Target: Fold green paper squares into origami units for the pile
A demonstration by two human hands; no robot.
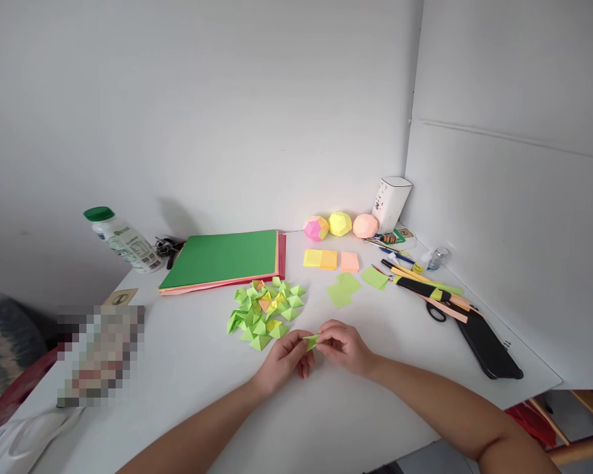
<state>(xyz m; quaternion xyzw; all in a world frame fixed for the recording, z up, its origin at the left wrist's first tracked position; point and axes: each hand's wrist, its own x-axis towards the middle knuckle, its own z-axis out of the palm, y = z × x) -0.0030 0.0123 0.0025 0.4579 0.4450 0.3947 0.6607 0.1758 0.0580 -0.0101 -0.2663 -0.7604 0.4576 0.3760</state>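
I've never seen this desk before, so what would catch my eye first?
The left hand and right hand pinch a small green folded paper over the white table. Just behind lies a heap of mostly green folded pieces, and three pastel paper balls sit by the back wall.

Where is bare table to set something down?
Bare table left of the folded-piece pile, in front of the green paper stack. Another patch between the right hand, which pinches a green piece with the left hand, and the black case. Crowded: back right, with pens, scissors, sticky notes.
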